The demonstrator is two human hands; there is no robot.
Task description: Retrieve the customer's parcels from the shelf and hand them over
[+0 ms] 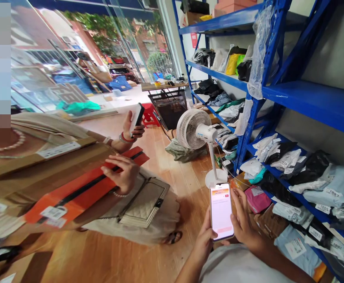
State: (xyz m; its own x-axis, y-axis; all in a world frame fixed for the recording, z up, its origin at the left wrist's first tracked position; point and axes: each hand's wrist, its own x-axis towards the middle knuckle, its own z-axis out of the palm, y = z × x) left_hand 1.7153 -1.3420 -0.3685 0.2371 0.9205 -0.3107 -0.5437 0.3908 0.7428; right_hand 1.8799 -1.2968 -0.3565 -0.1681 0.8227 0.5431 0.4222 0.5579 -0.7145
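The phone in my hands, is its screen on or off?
On. The phone, held between the left hand and right hand, shows a lit white screen with an orange banner.

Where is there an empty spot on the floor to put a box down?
The wood floor is bare between the other person's bag and the fan's base. It is also bare bottom left, near. By the blue shelves it is crowded: parcels lie at their foot.
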